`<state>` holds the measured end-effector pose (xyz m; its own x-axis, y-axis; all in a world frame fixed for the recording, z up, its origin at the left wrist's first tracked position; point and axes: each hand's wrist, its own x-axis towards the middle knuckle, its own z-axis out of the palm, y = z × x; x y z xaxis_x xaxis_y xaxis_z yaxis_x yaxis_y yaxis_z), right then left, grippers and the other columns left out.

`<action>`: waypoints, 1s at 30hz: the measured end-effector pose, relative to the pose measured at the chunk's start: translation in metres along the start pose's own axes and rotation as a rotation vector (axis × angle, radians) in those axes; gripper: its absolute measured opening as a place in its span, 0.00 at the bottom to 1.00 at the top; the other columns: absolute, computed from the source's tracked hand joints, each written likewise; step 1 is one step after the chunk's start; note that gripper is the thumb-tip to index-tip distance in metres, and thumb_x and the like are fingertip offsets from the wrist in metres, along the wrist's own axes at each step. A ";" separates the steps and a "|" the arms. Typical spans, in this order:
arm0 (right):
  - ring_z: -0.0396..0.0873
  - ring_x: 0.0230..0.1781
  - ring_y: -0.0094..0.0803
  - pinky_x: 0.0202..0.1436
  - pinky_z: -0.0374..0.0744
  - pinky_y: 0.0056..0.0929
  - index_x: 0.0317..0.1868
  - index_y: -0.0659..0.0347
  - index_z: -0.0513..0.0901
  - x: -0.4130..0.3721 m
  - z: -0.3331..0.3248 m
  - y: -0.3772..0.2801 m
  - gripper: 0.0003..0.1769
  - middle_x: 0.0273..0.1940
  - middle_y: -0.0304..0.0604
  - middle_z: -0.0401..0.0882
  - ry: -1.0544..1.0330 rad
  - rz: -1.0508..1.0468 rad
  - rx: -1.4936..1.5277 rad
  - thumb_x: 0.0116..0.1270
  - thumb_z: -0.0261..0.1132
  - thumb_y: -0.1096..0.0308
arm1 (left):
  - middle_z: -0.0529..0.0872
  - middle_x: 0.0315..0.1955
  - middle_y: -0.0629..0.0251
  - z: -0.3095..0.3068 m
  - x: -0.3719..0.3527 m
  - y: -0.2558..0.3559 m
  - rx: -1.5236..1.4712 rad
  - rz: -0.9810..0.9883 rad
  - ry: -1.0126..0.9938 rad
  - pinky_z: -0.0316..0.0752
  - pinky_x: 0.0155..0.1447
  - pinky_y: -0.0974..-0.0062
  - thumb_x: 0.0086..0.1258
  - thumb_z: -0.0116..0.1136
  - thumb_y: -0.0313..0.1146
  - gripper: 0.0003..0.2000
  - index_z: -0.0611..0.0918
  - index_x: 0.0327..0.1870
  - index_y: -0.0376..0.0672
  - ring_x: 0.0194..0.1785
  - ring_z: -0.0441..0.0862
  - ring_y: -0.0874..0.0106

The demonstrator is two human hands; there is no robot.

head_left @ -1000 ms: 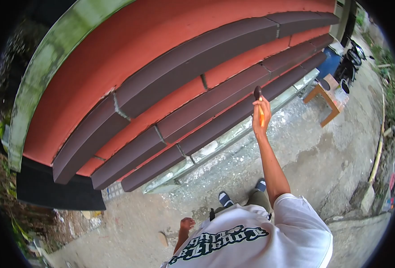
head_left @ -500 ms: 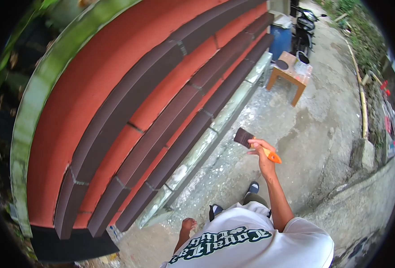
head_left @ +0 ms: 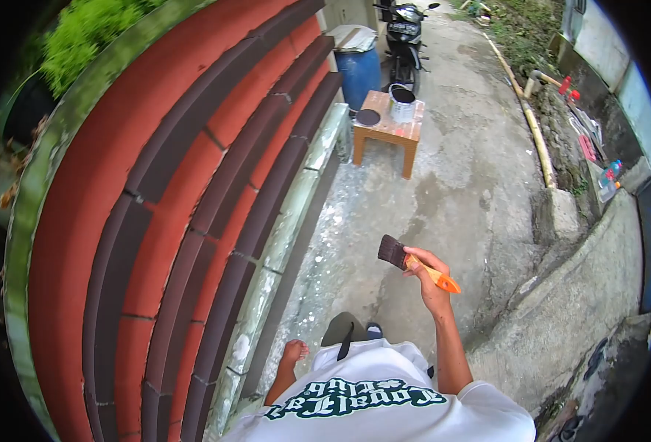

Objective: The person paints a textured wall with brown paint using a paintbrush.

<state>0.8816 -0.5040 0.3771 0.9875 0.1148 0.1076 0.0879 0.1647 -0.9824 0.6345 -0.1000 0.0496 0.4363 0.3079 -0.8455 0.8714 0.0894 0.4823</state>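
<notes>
My right hand (head_left: 427,271) is closed around the handle of a paintbrush (head_left: 436,275), held out in front of my body. Its handle is orange and wood-coloured, and its bristles (head_left: 392,251) are coated in dark brown, pointing up and to the left, apart from any surface. Low at my side, my left hand (head_left: 296,351) has its fingers curled in, with nothing visible in them. To my left stands a red wall (head_left: 112,162) with raised dark brown bands (head_left: 226,199). A pale, paint-spotted ledge (head_left: 285,239) runs along its base.
Ahead, a small table (head_left: 386,134) carries a paint pail (head_left: 401,112) and a dark round lid (head_left: 368,117). Behind it are a blue drum (head_left: 359,77) and a parked motorcycle (head_left: 405,40). A bamboo pole (head_left: 539,147) and a low concrete wall (head_left: 561,287) line the right side.
My view has swung toward the path, so the table, drum and motorcycle appear nearer and more central. The paintbrush stays in my right hand; my left hand remains low.
</notes>
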 end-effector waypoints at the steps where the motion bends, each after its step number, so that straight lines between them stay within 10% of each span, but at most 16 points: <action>1: 0.84 0.47 0.33 0.46 0.87 0.32 0.58 0.66 0.84 0.006 -0.008 -0.003 0.17 0.49 0.49 0.85 0.059 0.009 0.030 0.73 0.62 0.68 | 0.90 0.36 0.63 0.005 0.009 0.014 0.031 0.002 -0.015 0.80 0.43 0.64 0.74 0.48 0.37 0.09 0.82 0.41 0.47 0.39 0.89 0.68; 12: 0.86 0.43 0.34 0.46 0.87 0.34 0.55 0.70 0.83 0.133 -0.100 -0.025 0.17 0.46 0.51 0.87 0.111 0.104 0.156 0.70 0.63 0.69 | 0.90 0.35 0.63 0.122 0.123 0.191 0.242 -0.161 -0.117 0.79 0.43 0.61 0.72 0.48 0.36 0.10 0.82 0.42 0.44 0.37 0.89 0.67; 19: 0.85 0.40 0.29 0.49 0.83 0.29 0.49 0.68 0.86 0.288 -0.172 -0.050 0.12 0.43 0.47 0.88 0.134 0.084 -0.094 0.70 0.63 0.72 | 0.89 0.28 0.63 0.263 0.198 0.377 0.340 0.182 -0.241 0.77 0.30 0.68 0.68 0.49 0.35 0.11 0.85 0.36 0.42 0.30 0.87 0.70; 30: 0.84 0.39 0.27 0.46 0.81 0.26 0.46 0.68 0.87 0.461 -0.258 -0.034 0.10 0.41 0.44 0.87 0.167 0.122 -0.094 0.73 0.64 0.69 | 0.88 0.30 0.62 0.406 0.226 0.608 0.260 0.399 -0.303 0.81 0.37 0.70 0.73 0.49 0.31 0.10 0.82 0.35 0.39 0.32 0.87 0.71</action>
<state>1.3680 -0.7097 0.4204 0.9988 -0.0372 -0.0315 -0.0290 0.0668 -0.9973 1.3536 -0.3605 0.0587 0.7546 -0.0195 -0.6560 0.6358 -0.2259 0.7381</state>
